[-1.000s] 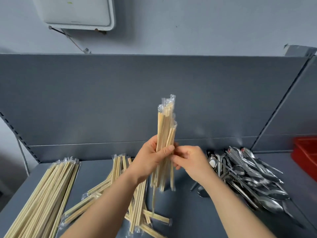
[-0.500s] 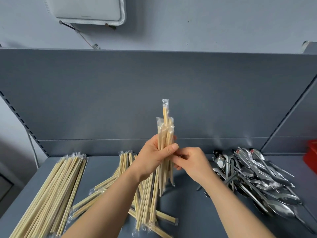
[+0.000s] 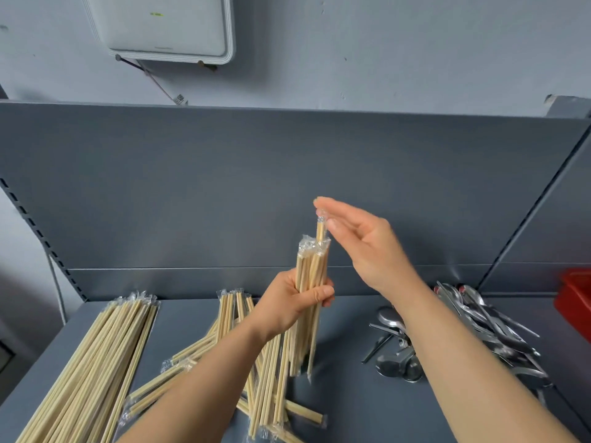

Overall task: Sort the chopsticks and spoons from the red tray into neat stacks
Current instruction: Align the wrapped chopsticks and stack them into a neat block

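Note:
My left hand (image 3: 294, 306) grips an upright bundle of wrapped chopsticks (image 3: 311, 270), its lower ends near the grey shelf (image 3: 351, 404). One wrapped pair sticks up above the rest. My right hand (image 3: 361, 247) is raised beside that top end, fingers mostly straight, fingertips at the protruding wrapper. A neat stack of chopsticks (image 3: 96, 372) lies at the left. A loose pile of wrapped chopsticks (image 3: 265, 378) lies under my left forearm. A heap of metal spoons (image 3: 479, 330) lies at the right.
The red tray (image 3: 575, 298) shows only as a corner at the right edge. A grey back panel (image 3: 287, 187) rises behind the shelf, with a side panel at the right. A white box hangs on the wall above.
My right hand has left the middle of the bundle and risen to its top end. The bundle's ends look more even, with one pair standing out above.

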`<state>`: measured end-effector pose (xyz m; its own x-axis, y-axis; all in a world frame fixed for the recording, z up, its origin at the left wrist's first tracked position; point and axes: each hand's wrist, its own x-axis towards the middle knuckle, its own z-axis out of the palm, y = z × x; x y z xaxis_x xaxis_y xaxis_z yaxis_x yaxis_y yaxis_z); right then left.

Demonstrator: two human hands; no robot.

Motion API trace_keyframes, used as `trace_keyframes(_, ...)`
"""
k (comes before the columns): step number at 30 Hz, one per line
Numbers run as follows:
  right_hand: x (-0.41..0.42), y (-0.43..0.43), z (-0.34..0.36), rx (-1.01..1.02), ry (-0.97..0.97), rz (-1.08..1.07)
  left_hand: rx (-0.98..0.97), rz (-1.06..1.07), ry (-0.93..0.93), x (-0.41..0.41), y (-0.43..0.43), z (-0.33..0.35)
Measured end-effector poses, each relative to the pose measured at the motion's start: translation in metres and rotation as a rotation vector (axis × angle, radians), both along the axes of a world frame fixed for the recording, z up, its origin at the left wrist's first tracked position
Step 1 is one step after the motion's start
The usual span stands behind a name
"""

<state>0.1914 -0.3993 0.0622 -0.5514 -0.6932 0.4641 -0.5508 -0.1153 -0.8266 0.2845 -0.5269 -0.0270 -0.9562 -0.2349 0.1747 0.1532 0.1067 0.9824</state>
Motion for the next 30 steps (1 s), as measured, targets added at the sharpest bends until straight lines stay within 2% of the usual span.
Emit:
trace_keyframes(2, 0.001, -0.002, 0.003, 0.114, 0.135, -0.007, -0.002, -0.001, -0.014, 0.0, 0.003, -0.002)
trace_keyframes(4, 0.002, -0.001, -0.007, 0.249, 0.172, 0.0, -0.025, -0.017, -0.02, 0.0, 0.002, -0.002)
trace_keyframes(6, 0.004, 0.002, -0.02, 0.293, 0.047, 0.044, -0.046, -0.046, -0.024, 0.0, 0.002, 0.0)
trace_keyframes(10, 0.003, 0.005, -0.035, 0.096, -0.248, 0.083, -0.078, -0.014, -0.027, 0.001, 0.003, 0.004)
trace_keyframes(14, -0.002, 0.006, -0.055, 0.242, -0.262, 0.018, 0.21, 0.093, 0.023, 0.005, -0.012, 0.016)
trace_keyframes(17, 0.009, 0.0, -0.069, 0.352, -0.276, 0.143, 0.35, 0.173, 0.02, 0.009, -0.033, 0.023)
trace_keyframes(19, 0.018, -0.009, -0.078, 0.423, -0.244, 0.193, 0.391, 0.206, 0.024, 0.014, -0.048, 0.026)
trace_keyframes(22, 0.032, -0.021, -0.084, 0.526, -0.221, 0.15, 0.421, 0.244, 0.054, 0.025, -0.066, 0.027)
trace_keyframes(27, 0.056, -0.051, -0.087, 0.536, -0.259, 0.149, 0.521, 0.297, 0.07, 0.046, -0.085, 0.026)
trace_keyframes(30, 0.074, -0.071, -0.086, 0.543, -0.401, 0.263, 0.576, 0.359, 0.087, 0.061, -0.1, 0.023)
